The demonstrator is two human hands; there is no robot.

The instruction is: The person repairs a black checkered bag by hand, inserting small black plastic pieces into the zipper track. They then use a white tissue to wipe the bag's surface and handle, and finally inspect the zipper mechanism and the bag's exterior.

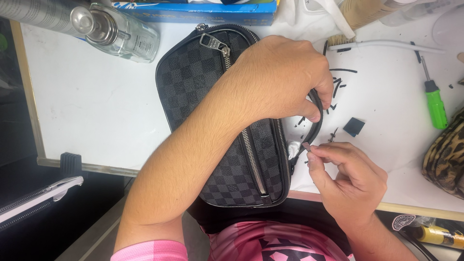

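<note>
The bag (203, 92), dark and checkered, lay on the white bench (96, 106) right in front of me, zipper up. My left hand (282, 77) reached across the bag and pinched its black strap (316, 123) at the bag's right edge. My right hand (348, 179) sat just right of the bag, fingertips closed on a small piece at the strap's lower end. Black scraps (338, 79) lay right of the bag; farther right, a green screwdriver (435, 104). Up-left of the bag lay a glass bottle (125, 34).
</note>
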